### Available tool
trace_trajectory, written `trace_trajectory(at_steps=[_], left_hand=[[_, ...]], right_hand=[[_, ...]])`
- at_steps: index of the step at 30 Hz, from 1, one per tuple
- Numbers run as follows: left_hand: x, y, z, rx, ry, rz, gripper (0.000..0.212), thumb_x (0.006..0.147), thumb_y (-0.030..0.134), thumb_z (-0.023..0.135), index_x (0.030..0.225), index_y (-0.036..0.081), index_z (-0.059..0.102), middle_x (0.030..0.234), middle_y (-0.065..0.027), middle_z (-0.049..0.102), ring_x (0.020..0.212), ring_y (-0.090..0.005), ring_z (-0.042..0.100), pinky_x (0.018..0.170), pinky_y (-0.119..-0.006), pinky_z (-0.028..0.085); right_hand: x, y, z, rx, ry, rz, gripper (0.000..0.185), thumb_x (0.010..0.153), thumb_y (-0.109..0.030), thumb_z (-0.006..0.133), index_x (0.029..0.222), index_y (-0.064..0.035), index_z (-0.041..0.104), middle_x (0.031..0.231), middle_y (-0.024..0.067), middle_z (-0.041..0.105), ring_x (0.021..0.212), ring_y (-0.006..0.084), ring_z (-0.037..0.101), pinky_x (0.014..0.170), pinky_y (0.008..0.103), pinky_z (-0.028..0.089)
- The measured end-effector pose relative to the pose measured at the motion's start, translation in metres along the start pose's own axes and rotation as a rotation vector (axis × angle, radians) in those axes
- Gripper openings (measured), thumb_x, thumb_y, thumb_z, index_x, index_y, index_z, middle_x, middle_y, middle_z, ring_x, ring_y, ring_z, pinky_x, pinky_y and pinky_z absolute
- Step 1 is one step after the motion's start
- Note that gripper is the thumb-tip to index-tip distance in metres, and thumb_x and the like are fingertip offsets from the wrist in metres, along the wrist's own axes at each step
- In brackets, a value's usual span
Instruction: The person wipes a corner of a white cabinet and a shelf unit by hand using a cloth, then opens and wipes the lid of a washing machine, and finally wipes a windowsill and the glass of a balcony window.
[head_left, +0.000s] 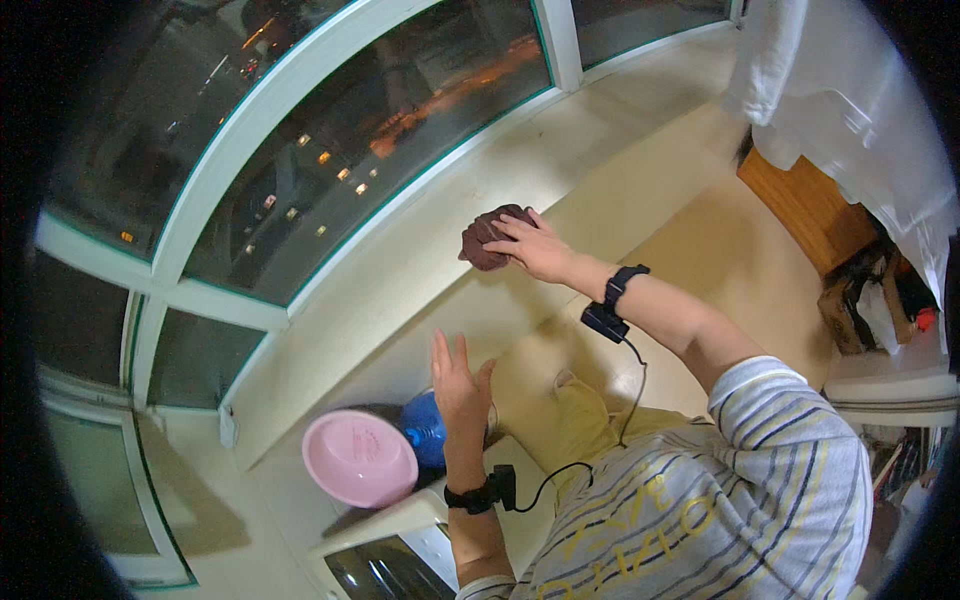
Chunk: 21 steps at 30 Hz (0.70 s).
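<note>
My right hand (531, 244) lies with spread fingers on a bunched dark brown cloth (491, 238), pressing it against the pale window sill (420, 277) near its inner edge. My left hand (459, 379) is raised in front of the sill with its fingers apart and holds nothing. A black strap with a small box and a cable sits on each wrist. Below and to the left of my left hand are a pink plastic basin (360, 459) and a blue plastic container (425, 431), partly hidden by that hand and forearm.
White-framed window panes (375, 150) run along the sill. White curtains (862, 97) hang at the right, by a wooden piece of furniture (810, 210). A white appliance with a dark lid (390, 570) stands at the bottom, near the basin. A small white object (228, 427) is at the sill's left end.
</note>
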<state>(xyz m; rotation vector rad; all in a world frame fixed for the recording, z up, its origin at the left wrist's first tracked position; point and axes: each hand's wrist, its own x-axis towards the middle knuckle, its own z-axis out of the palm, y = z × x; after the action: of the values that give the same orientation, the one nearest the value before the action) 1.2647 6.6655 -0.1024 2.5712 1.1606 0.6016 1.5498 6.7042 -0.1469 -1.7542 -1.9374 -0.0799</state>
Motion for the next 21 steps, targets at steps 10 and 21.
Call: trace_trajectory(at_steps=[10, 21], left_hand=[[0.125, -0.111, 0.012, 0.164, 0.117, -0.026, 0.061, 0.089, 0.021, 0.068, 0.140, -0.002, 0.044, 0.153, -0.0300, 0.027, 0.143, -0.0457, 0.025, 0.116, -0.054, 0.022], [0.160, -0.123, 0.056, 0.266, 0.105, 0.067, 0.052, 0.097, 0.028, 0.050, 0.139, -0.003, 0.046, 0.154, -0.0277, 0.029, 0.145, -0.0447, 0.022, 0.117, -0.055, 0.018]], right_hand=[[0.066, 0.151, -0.046, -0.341, -0.029, 0.797, 0.045, 0.102, -0.033, 0.038, 0.144, -0.0184, 0.046, 0.153, 0.0137, 0.037, 0.144, 0.0287, 0.028, 0.113, 0.0498, 0.028], [0.086, 0.071, 0.000, -0.085, -0.074, 0.263, 0.056, 0.086, -0.047, 0.061, 0.133, -0.0159, 0.056, 0.148, 0.0162, 0.042, 0.138, 0.0358, 0.037, 0.113, 0.0507, 0.031]])
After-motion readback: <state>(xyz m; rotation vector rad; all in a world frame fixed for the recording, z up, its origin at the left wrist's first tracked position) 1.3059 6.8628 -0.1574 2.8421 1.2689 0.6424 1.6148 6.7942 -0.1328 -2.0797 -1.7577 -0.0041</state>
